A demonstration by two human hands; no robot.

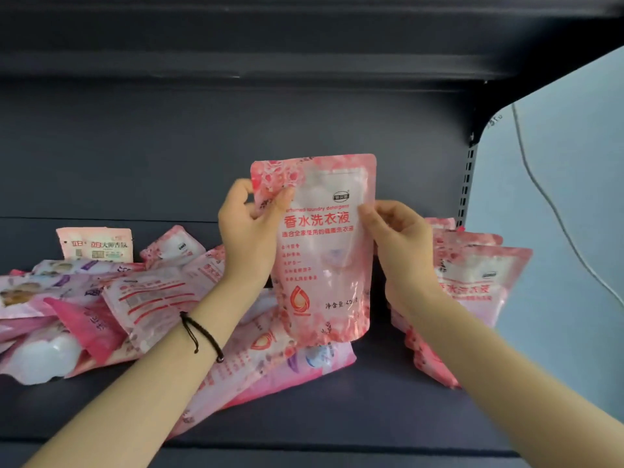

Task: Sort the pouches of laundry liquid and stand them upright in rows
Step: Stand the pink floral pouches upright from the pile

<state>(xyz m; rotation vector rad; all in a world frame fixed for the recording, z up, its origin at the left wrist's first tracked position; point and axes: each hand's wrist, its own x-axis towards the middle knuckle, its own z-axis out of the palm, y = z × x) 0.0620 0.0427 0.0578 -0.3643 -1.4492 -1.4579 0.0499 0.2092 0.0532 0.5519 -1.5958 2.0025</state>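
Head view: 2 bare hands hold 1 glossy plastic, pink flower-printed pouch [324,251] upright in front of the dark grey back panel [169,157] of a dark grey metal shelf [371,410]. The pouch faces the camera, with red lettering and a red drop mark on its front.

The left hand [246,228] takes the pouch's upper left corner. Its grip is clamped there, thumb on the printed front and curled fingers behind the edge. A thin black cord bracelet [202,336] circles the left wrist.

The right hand [398,244] takes the pouch's right edge at about mid-height. Its grip is also clamped, thumb tip on the front and the other fingers folded behind. The pouch thus lies between the 2 hands, its top above both of them.

The pouch's bottom edge hangs over a long pink pouch lying flat [270,366] on the shelf. Whether the 2 touch cannot be told.

To the left, a loose heap of pink and purple pouches [101,298] lies flat and overlapping. A small pale sachet [96,244] stands behind it against the back panel.

To the right, behind the right forearm, a row of upright pink pouches [479,275] stands close together. Beyond them is a pale blue wall [574,265] with a white cable [547,197] hanging down it.
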